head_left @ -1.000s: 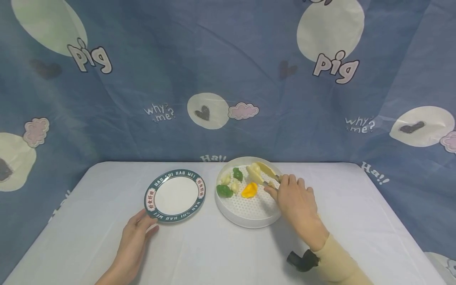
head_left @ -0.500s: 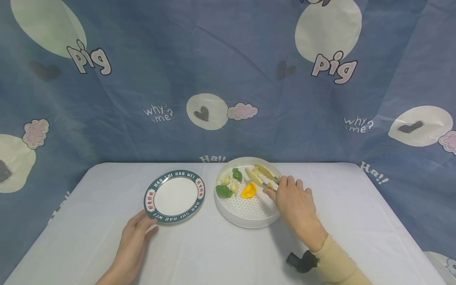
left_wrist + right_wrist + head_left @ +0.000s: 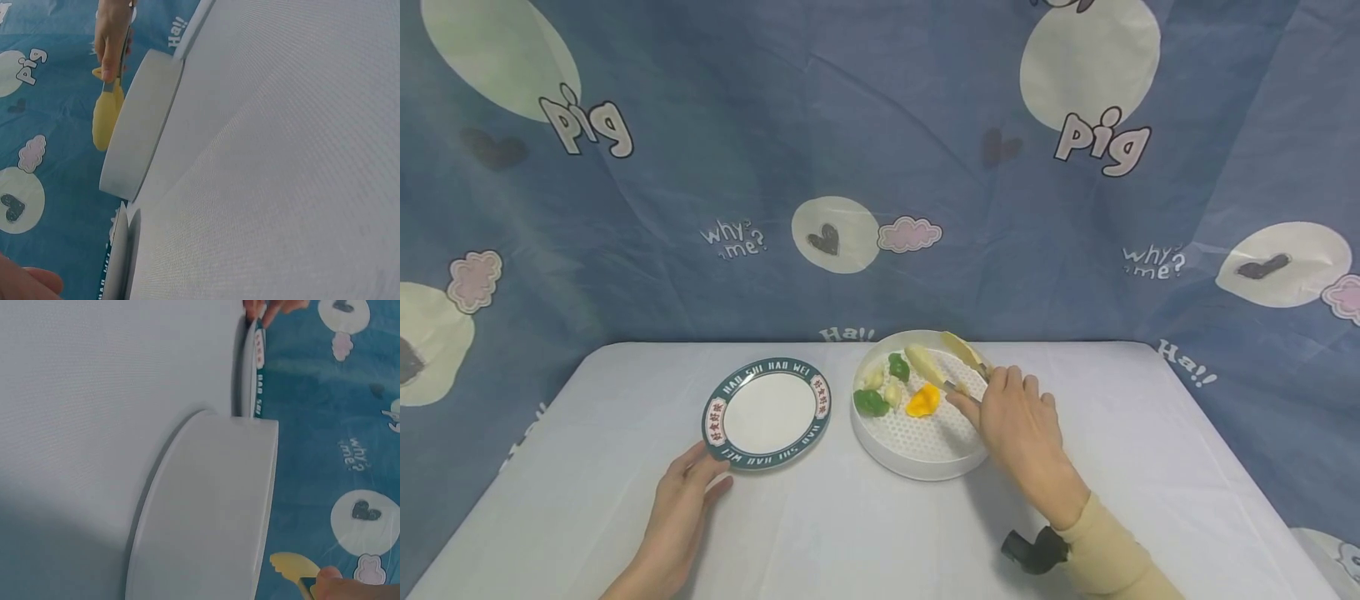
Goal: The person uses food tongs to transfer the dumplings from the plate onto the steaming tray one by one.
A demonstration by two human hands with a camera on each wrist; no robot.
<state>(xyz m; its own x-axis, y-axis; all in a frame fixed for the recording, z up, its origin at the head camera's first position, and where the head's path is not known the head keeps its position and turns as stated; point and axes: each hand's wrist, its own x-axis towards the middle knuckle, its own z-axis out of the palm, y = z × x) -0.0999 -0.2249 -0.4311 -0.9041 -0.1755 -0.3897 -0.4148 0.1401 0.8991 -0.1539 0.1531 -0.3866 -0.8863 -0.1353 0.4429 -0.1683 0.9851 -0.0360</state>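
My right hand (image 3: 1018, 421) grips a pair of tongs (image 3: 928, 367) with pale yellow scalloped tips. The tips stand apart over the far part of a round white tray (image 3: 921, 471) with a perforated floor. In the left wrist view, the yellow tongs (image 3: 107, 119) overlap the tray's wall. Inside the tray lie green pieces (image 3: 871, 403), pale yellow pieces (image 3: 892, 392) and a bright orange-yellow piece (image 3: 923, 401). My left hand (image 3: 681, 508) holds the near left rim of a white plate (image 3: 771, 412) with a green lettered border; some of its fingers are hidden.
A white cloth (image 3: 850, 533) covers the table, with the plate left of the tray. Behind the far edge hangs a blue printed curtain (image 3: 880, 167). A black device (image 3: 1036, 550) sits on the right wrist beside a beige sleeve (image 3: 1112, 550).
The tongs' tips dipped slightly toward the tray, then rose and spread wider, one tip shifting left. The left hand and the plate have stayed in place.
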